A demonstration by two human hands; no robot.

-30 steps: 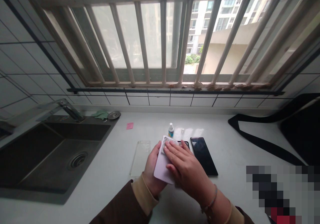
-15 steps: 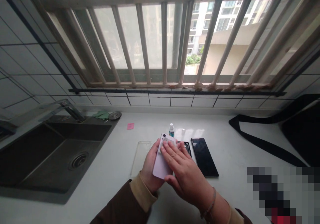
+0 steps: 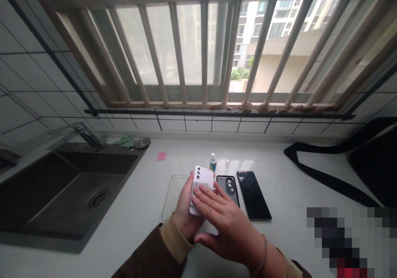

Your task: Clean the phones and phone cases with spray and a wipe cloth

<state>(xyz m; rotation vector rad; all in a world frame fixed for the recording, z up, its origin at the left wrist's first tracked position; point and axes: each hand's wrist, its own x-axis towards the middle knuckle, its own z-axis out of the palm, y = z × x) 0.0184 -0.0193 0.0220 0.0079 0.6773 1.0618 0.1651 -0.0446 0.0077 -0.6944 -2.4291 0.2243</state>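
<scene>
The phone point(image 3: 206, 176) lies within the left hand's point(image 3: 185, 207) clamped grip, beneath the right hand's point(image 3: 225, 216) flat, unclosed one; beyond the phone, a bottle's point(image 3: 212, 163) label point(image 3: 212, 166) is unreadable.

Lilac phone point(image 3: 206, 176): back looks smooth, satin. White wipe point(image 3: 198, 184): thin, soft; paper or cloth, cannot tell. Black phone point(image 3: 254, 196): glossy, glass-like face. Flat case point(image 3: 174, 196): clear plastic. Black-rimmed case point(image 3: 223, 184): matt, plastic-looking. Counter point(image 3: 133, 212): smooth, reflects light in patches. Sink point(image 3: 62, 203): dull metal. Faucet point(image 3: 90, 138): polished metal. Strap point(image 3: 291, 152): matt, fabric-like.
</scene>
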